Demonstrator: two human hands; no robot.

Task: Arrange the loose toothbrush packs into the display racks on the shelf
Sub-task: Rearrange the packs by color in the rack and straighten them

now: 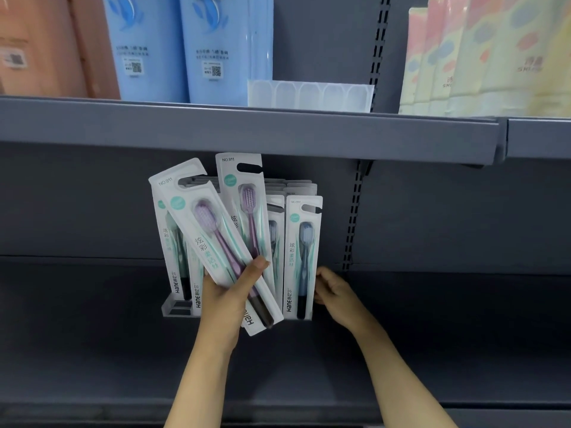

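Two bare forearms reach up from the lower edge toward the dark grey shelf (92, 350).

Left hand (230, 293): grip clamped on loose toothbrush packs, thumb laid across the front of the top one. That top pack (213, 239) holds a purple brush and is tilted, its hanger end leaning up and left. A second purple-brush pack (244, 208) stands more upright just behind it, lower end hidden by the first; cannot tell for sure whether the hand holds it too.

Right hand (332, 288): fingers curled against the right edge of the clear display rack (173, 307), beside the front blue-brush pack (301, 257). What the fingertips close on is hidden; cannot tell whether they grip anything.

Rack sits on the shelf near the back panel. Packs stand upright in rows in it: the blue-brush row at right, more rows behind, and a dark-brush pack (176, 251) at left, partly covered by the held ones.

Farther up, the upper shelf (247, 128) carries an orange package (40, 47) at left, then two blue bags (185, 44), a translucent ribbed tray (309, 95), and pastel rolls of tissue (488, 57) at right.
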